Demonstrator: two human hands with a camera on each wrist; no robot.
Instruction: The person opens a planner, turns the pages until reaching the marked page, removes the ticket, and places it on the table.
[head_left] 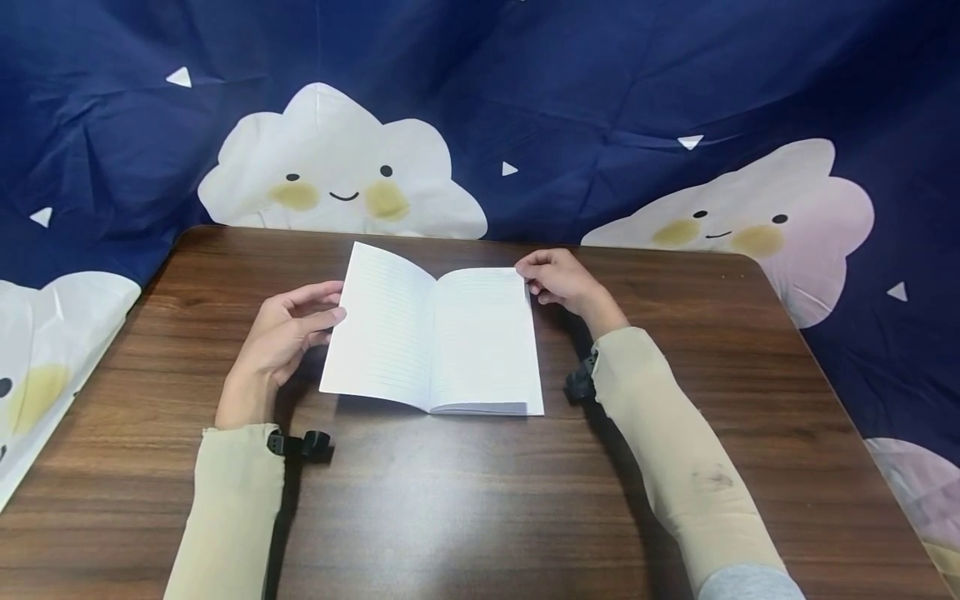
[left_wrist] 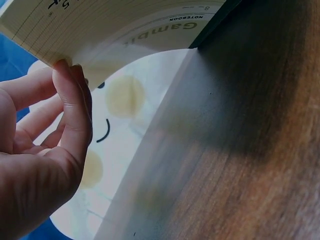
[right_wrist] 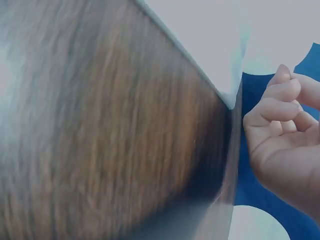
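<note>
An open notebook point(head_left: 487, 342) with lined white pages lies on the wooden table, its left side raised off the surface. My left hand point(head_left: 288, 329) grips the outer edge of that raised left side, thumb on the near face. In the left wrist view the underside of the raised part point(left_wrist: 125, 30) shows ruled lines and faint printed words, "Gambol" and "NOTEBOOK". My right hand point(head_left: 562, 279) is at the top right corner, thumb and forefinger together in a pinch on the slightly lifted upper right page. Blur and white-on-white hide the page there in the right wrist view.
The brown table point(head_left: 480, 508) spreads around the notebook and toward me. Behind it hangs a blue curtain point(head_left: 540, 100) printed with smiling clouds and small white triangles. A black wrist camera point(head_left: 303, 446) sits on the left wrist, another point(head_left: 581, 382) on the right.
</note>
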